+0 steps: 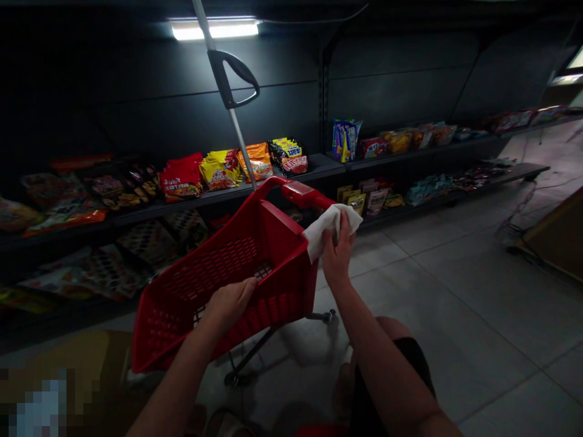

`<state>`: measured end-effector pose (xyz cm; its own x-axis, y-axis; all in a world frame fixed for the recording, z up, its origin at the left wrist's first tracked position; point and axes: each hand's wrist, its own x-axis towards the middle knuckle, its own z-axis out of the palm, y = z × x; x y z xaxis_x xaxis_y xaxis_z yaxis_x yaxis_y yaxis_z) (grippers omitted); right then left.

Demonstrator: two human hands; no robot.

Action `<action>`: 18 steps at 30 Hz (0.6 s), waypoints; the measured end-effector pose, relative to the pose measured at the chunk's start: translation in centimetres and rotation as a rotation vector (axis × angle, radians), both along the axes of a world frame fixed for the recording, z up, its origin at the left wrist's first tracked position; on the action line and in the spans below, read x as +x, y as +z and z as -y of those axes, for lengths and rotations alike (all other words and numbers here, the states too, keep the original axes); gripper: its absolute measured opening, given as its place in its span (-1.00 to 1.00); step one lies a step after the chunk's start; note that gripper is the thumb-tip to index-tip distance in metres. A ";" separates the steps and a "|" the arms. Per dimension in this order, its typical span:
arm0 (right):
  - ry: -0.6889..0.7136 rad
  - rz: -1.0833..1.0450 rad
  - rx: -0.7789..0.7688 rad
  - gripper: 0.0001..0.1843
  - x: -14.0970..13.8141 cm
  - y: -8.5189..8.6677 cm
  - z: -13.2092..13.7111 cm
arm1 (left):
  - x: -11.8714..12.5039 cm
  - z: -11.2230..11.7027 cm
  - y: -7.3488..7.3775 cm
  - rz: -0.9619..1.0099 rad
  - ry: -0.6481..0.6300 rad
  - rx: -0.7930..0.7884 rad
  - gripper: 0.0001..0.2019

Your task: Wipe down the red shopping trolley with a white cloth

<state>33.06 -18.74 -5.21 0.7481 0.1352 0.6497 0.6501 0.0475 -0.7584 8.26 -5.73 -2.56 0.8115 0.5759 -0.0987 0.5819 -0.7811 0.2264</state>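
A red plastic shopping cart (285,276) stands in front of me, its perforated basket tilted in view. My left hand (231,303) is closed over the near rim of the basket. In my right hand (337,249) is a white cloth (334,221), pressed against the corner where the red handle (300,191) meets the basket. The cloth covers part of that corner, and my fingertips are partly hidden in its folds. A metal pole (239,133) with a dark loop grip (232,82) rises behind the cart's handle; its lower end is hidden.
Dark shelves (328,167) run behind the cart, holding red snack bags (181,177), yellow packets (221,169) and blue packs (346,139). A lit tube lamp (216,29) hangs above. Cart wheels (328,316) rest on grey floor tiles (437,291). A brown box (551,237) is at right.
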 end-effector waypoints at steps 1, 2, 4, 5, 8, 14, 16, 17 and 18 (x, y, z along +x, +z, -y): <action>-0.002 -0.054 0.034 -0.33 -1.9 -1.8 -0.7 | 0.0 -0.1 -0.1 0.006 -0.002 0.004 -0.51; 0.015 -0.096 0.057 -0.36 -3.5 -4.0 -1.1 | 0.0 -0.2 -0.2 0.012 0.001 0.008 -0.50; 0.094 -0.161 0.058 -0.39 -6.1 -9.1 -1.2 | -0.2 -0.4 -0.5 0.026 0.014 0.011 -0.49; 0.137 -0.178 0.014 -0.42 -7.0 -11.6 -0.9 | -0.3 -0.6 -0.7 0.031 0.022 0.009 -0.48; 0.202 -0.195 -0.081 -0.41 -8.4 -16.0 0.5 | -0.4 -1.4 -1.1 0.017 0.044 0.013 -0.47; 0.277 -0.035 -0.075 -0.36 -7.7 -8.4 -1.7 | -0.5 -1.8 -1.4 -0.003 0.032 0.055 -0.47; 0.245 -0.016 -0.068 -0.41 -7.6 -7.2 -3.4 | -0.6 -1.5 -1.3 0.002 0.022 0.059 -0.48; 0.236 -0.036 -0.058 -0.43 -7.7 -7.9 -3.9 | -0.7 -1.3 -1.3 0.005 0.017 0.058 -0.48; 0.229 -0.085 -0.034 -0.44 -8.0 -9.2 -4.1 | -0.9 -1.2 -1.2 0.008 0.016 0.058 -0.49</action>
